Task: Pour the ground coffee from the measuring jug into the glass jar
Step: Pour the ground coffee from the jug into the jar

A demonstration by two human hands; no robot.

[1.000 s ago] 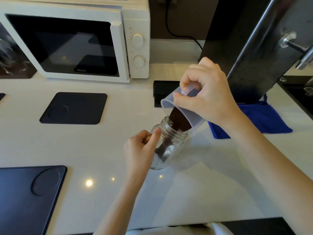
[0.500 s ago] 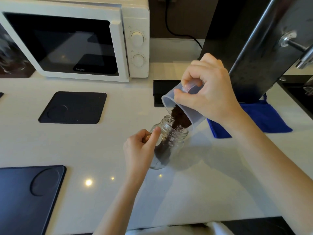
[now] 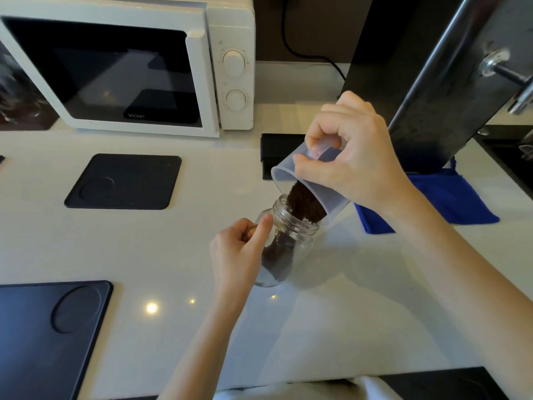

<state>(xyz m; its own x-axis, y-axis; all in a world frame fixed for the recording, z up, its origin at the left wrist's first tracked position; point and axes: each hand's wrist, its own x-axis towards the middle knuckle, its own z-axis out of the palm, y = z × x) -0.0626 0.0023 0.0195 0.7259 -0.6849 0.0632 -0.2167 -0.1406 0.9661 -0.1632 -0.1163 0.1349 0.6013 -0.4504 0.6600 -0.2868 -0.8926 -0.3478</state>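
Observation:
A clear glass jar (image 3: 291, 241) stands on the white counter, tilted slightly, with dark ground coffee piled inside. My left hand (image 3: 239, 252) grips its left side. My right hand (image 3: 349, 160) holds a translucent plastic measuring jug (image 3: 323, 194) by its handle, tipped steeply down to the left with its lip over the jar's mouth. Ground coffee (image 3: 305, 206) slides from the jug into the jar. My fingers hide part of the jug's handle.
A white microwave (image 3: 230, 67) stands at the back left. Black mats lie at centre left (image 3: 124, 181) and near left (image 3: 43, 333). A blue cloth (image 3: 450, 197) lies right of the jar. A dark machine (image 3: 432, 67) rises at the back right, with a small black box (image 3: 279, 148) beside it.
The jug has tipped a little further and more coffee has fallen into the jar, where the pile is higher. Both hands stay almost in place.

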